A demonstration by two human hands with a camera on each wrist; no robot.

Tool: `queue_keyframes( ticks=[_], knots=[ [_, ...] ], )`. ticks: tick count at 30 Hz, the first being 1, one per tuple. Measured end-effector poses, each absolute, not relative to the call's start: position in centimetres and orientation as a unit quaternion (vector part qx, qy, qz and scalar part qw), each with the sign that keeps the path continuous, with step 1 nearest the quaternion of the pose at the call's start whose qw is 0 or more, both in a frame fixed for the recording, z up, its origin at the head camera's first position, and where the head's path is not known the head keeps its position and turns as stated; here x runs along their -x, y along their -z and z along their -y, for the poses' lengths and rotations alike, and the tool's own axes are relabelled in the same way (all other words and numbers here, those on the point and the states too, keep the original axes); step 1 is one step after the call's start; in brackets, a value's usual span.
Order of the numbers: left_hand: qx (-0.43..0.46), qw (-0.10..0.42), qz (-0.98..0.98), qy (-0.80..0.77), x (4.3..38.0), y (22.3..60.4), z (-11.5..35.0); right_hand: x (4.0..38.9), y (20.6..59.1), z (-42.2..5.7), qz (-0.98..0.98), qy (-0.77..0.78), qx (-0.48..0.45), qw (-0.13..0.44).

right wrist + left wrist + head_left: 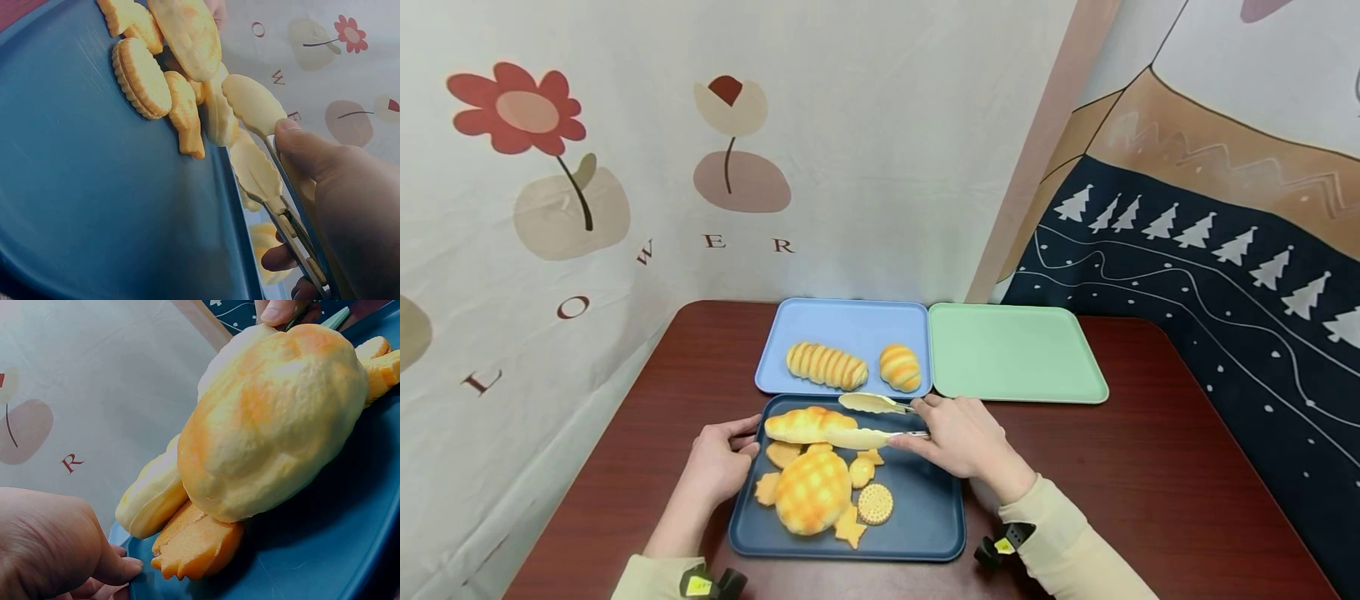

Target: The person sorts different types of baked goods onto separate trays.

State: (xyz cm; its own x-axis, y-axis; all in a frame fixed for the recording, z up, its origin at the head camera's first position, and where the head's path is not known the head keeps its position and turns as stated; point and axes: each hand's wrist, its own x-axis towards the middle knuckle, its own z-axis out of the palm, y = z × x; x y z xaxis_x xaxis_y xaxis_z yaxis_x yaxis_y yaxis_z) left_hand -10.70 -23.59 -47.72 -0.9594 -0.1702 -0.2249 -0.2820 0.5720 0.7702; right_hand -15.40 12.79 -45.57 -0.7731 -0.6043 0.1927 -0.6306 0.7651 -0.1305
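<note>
A dark blue tray (917,517) carries several toy breads and biscuits. My left hand (721,462) holds the tray's left rim, its thumb (128,567) at the edge in the left wrist view. With my right hand (962,437) I grip tongs (871,403) with cream scalloped tips. The tips stand apart, the lower one beside the long bread (805,423) at the tray's far side; I cannot tell whether they touch. A round crosshatched bun (812,492) lies nearer, with a round biscuit (876,504) and a star-shaped biscuit (850,528) to its right.
Behind the dark tray lies a light blue tray (850,312) with a ridged long roll (826,365) and a small striped roll (900,367). A green tray (1015,350) adjoins it on the right. All stand on a brown table (1150,483) against a printed curtain (880,150).
</note>
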Motion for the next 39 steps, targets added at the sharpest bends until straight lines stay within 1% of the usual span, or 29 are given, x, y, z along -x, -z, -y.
queue_keyframes(
  ticks=[9, 25, 31, 39],
  knots=[
    [0.128, 0.064, -0.886, -0.441, 10.8, 47.9, 23.4, 15.4, 45.8, -12.4, 0.936, -0.089, -0.336, 0.058],
    [0.130, 0.061, -0.886, -0.440, 10.7, 47.9, 23.4, 15.6, 45.7, -12.5, 0.928, -0.102, -0.346, 0.092],
    [0.126, 0.059, -0.883, -0.448, 10.7, 47.9, 23.5, 15.7, 45.1, -12.9, 0.930, -0.103, -0.340, 0.092],
    [0.126, 0.058, -0.883, -0.448, 10.7, 47.9, 23.5, 16.4, 44.1, -13.7, 0.925, -0.116, -0.341, 0.124]
  ],
)
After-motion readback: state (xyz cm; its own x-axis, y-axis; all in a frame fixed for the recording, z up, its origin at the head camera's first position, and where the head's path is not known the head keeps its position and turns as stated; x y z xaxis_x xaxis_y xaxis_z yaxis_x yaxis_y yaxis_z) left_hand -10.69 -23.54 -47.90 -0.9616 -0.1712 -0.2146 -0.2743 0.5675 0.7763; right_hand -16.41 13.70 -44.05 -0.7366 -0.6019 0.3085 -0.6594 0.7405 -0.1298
